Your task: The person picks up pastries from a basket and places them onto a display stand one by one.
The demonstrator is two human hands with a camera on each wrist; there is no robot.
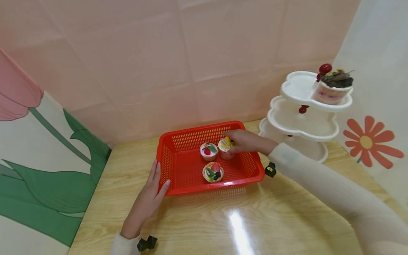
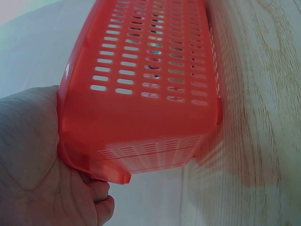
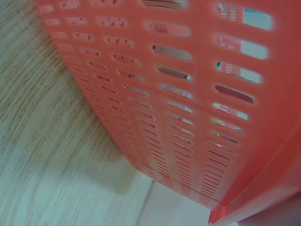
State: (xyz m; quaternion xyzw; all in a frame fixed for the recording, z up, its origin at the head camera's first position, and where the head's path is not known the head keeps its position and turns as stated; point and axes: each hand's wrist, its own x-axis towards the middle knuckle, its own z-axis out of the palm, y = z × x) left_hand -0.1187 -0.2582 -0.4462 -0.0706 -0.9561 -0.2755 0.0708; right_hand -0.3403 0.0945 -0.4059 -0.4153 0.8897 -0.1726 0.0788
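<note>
A red plastic basket (image 1: 185, 173) stands on the wooden table with three decorated dessert cups inside. My left hand (image 1: 148, 200) holds its near left corner. In the left wrist view that hand (image 2: 40, 155) lies along the basket's rim (image 2: 68, 80), with curled fingertips below the lip. Reaching over the right side, my right hand (image 1: 244, 140) grips the yellow-topped dessert cup (image 1: 224, 151). Beside it sits a dessert cup with a red berry and green leaf (image 1: 208, 151); nearer me is one with strawberry and dark berries (image 1: 213, 172). The basket wall (image 3: 263, 155) mostly hides the right hand's grip in the right wrist view.
A white three-tier stand (image 1: 302, 117) is at the back right, behind my right forearm. On its top tier sits a larger dessert cup with dark topping (image 1: 333, 88). A pink-covered wall (image 1: 143, 71) rises behind the table (image 1: 197, 226).
</note>
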